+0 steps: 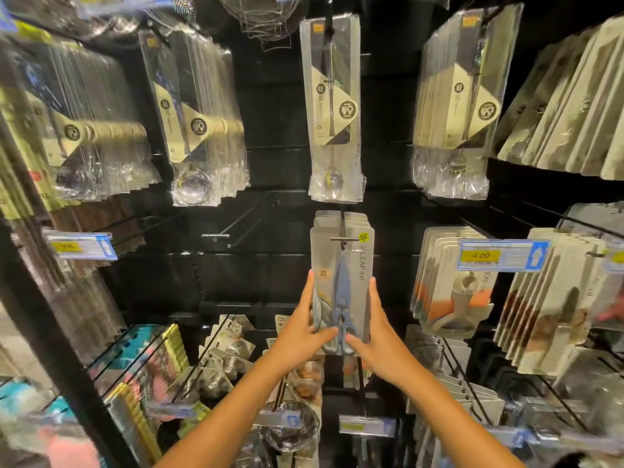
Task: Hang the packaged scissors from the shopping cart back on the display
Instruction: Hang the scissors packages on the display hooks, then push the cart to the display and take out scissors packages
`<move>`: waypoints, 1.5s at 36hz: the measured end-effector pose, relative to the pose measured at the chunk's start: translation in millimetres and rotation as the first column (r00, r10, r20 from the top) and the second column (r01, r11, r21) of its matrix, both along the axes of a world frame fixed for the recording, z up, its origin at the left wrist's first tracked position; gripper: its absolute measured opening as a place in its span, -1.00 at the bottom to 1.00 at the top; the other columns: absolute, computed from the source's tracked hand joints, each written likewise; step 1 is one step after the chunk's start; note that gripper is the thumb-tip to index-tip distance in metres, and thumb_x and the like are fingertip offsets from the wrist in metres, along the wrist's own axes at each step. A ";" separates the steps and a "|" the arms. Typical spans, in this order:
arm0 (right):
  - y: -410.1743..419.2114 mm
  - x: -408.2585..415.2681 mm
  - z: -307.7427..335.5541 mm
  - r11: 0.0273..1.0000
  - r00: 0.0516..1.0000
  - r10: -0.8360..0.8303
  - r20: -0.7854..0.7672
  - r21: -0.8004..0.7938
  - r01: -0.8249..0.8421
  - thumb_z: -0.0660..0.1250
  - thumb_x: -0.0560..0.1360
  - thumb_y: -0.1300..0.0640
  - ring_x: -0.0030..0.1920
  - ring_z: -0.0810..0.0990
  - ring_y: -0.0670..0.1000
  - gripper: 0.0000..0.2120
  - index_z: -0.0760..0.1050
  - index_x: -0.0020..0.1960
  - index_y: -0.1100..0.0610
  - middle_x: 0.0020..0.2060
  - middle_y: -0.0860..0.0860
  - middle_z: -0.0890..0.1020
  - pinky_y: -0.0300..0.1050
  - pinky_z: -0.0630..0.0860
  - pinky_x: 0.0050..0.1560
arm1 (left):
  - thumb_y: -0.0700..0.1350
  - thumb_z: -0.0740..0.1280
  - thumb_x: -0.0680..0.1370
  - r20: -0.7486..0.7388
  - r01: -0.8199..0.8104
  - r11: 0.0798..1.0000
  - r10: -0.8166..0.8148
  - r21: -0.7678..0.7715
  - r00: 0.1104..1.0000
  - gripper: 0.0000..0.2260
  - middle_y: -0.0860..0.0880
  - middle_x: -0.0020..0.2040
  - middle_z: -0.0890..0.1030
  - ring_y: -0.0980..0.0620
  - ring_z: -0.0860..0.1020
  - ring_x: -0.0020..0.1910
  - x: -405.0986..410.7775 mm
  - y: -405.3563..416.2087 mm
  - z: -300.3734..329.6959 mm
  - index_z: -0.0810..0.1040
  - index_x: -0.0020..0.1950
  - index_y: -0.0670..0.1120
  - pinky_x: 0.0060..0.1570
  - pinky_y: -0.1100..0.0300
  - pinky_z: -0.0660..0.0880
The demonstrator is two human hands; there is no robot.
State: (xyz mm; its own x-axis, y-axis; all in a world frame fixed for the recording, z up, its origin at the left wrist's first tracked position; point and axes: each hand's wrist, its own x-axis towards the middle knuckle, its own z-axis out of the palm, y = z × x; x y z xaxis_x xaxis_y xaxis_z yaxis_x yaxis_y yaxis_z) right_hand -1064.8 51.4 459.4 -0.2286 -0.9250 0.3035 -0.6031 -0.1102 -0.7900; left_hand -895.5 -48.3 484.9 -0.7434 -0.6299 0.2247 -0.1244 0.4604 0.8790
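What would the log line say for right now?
step: hanging scissors pack on hook | left hand: holds left edge | right hand: holds right edge | pack: upright, on hook

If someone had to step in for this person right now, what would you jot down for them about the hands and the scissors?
Left hand: fingers straight along the left edge of the scissors pack, thumb across its lower front.
Right hand: the same on the right edge.
The pack hangs on the hook, in front of other packs like it, below a hanging spoon pack.
Done: this pack looks to be on the hook.
Left: let go once it hangs straight. The shopping cart is out of view, so I cannot tell whether more packs wait.
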 end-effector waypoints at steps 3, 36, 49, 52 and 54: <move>-9.7 -5.4 -1.6 1.000 1.000 -0.021 -0.009 -0.008 0.021 0.38 0.59 0.10 0.56 0.20 -0.07 0.08 -0.53 0.49 -0.32 0.64 -0.08 -0.01 0.07 0.30 0.52 | -0.20 0.42 0.56 0.014 -0.012 0.999 0.012 -0.030 1.000 -0.05 0.13 0.56 0.24 0.20 0.37 0.47 -6.4 -4.6 1.0 -0.26 0.53 0.31 0.36 0.27 0.42; -6.8 202.0 -62.8 0.875 0.791 0.472 -0.390 0.318 -0.365 0.24 0.65 -0.06 0.50 0.27 -0.13 -0.55 0.31 0.52 -0.13 0.48 -0.20 0.33 -0.18 0.23 0.50 | 0.03 0.31 0.60 0.365 -0.205 0.742 0.526 -0.639 0.768 -0.45 0.06 0.58 0.27 -0.01 0.21 0.58 309.1 56.8 -95.8 0.27 0.58 0.05 0.52 -0.05 0.25; -17.9 422.0 -81.1 0.652 0.510 0.758 -0.407 0.472 -0.593 0.23 0.65 -0.11 0.50 0.26 -0.11 -0.54 0.31 0.53 -0.09 0.48 -0.18 0.34 -0.21 0.26 0.47 | 0.05 0.27 0.60 0.424 -0.563 0.677 0.736 -0.474 0.528 -0.50 0.02 0.50 0.40 -0.03 0.36 0.48 535.0 162.4 -139.9 0.35 0.54 0.04 0.45 -0.01 0.35; -16.6 466.8 -93.4 0.605 0.468 0.796 -0.384 0.503 -0.617 0.23 0.65 -0.14 0.48 0.29 -0.13 -0.56 0.32 0.50 -0.14 0.46 -0.21 0.35 -0.21 0.27 0.46 | 0.15 0.21 0.63 0.442 -0.636 0.640 0.764 -0.431 0.470 -0.50 0.15 0.56 0.28 0.08 0.27 0.53 583.7 185.1 -164.5 0.24 0.57 0.18 0.45 0.03 0.34; -17.4 493.0 -107.6 0.564 0.421 0.825 -0.376 0.524 -0.638 0.22 0.64 -0.18 0.48 0.31 -0.13 -0.54 0.30 0.51 -0.18 0.47 -0.21 0.35 -0.17 0.33 0.45 | 0.20 0.14 0.64 0.453 -0.664 0.622 0.774 -0.416 0.441 -0.51 0.19 0.57 0.25 0.12 0.27 0.52 610.4 202.5 -174.8 0.19 0.57 0.24 0.43 0.06 0.37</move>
State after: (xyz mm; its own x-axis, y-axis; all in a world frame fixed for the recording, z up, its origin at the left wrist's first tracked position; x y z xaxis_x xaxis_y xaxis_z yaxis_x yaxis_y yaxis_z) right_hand -571.8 34.0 351.8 0.6897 -0.7046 -0.1668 -0.6930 -0.5755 -0.4342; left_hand -285.1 154.2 310.0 -0.0457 -0.9937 0.1022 -0.8915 0.0867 0.4447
